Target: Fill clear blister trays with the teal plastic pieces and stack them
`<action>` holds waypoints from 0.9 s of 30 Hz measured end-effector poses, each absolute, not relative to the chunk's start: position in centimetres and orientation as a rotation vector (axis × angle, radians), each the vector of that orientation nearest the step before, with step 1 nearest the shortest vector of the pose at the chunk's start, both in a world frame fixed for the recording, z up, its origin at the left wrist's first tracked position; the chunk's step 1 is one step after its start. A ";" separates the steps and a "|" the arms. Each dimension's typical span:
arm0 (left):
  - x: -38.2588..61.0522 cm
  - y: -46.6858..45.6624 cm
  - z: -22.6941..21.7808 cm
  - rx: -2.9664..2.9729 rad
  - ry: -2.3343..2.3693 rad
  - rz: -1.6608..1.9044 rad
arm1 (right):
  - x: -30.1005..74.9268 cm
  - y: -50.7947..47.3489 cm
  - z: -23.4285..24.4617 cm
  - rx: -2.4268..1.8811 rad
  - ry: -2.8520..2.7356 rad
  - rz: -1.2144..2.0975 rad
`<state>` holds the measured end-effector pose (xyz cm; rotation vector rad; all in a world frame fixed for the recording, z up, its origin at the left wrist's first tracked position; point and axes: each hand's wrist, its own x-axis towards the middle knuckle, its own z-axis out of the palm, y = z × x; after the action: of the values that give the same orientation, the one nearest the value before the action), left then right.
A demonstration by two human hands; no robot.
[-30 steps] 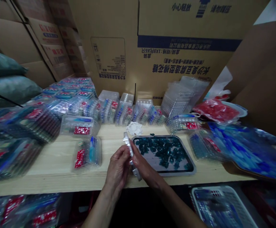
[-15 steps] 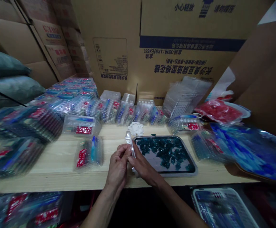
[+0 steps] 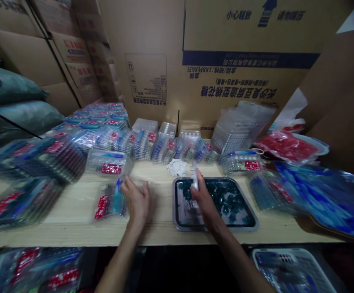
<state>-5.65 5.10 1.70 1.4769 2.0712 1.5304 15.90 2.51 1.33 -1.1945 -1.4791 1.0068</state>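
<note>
**Hands apart at the bench edge**

Just past the wooden table's (image 3: 73, 232) front edge, the left hand (image 3: 138, 201) lies open, palm down, beside a packed case (image 3: 110, 199). Bare wood shows between the hands. The right hand (image 3: 206, 201) pinches a blurred clear plastic strip (image 3: 194, 178), its long axis upright, above the metal tray's (image 3: 175, 203) left rim. Beyond stand rows of packs (image 3: 152, 144).

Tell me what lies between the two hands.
Head view: between the left hand and the right hand, which holds a clear pack, lie only bare table and the left rim of the tray.
</note>
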 end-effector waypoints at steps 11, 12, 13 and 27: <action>1.0 0.0 3.5 0.622 0.859 1.391 | 12.1 0.3 1.0 -0.978 -1.538 1.262; 0.9 0.2 3.3 0.590 0.855 1.400 | 12.0 0.3 0.8 -0.963 -1.526 1.288; 0.9 0.3 3.2 0.564 0.852 1.409 | 11.9 0.4 0.7 -0.949 -1.512 1.311; 0.8 -0.2 3.8 0.383 0.745 1.419 | 10.9 0.4 2.2 -0.784 -1.529 1.294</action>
<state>0.82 -0.16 3.83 0.3835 0.7454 1.4191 10.87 0.40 2.16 -0.7836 -1.5293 1.2939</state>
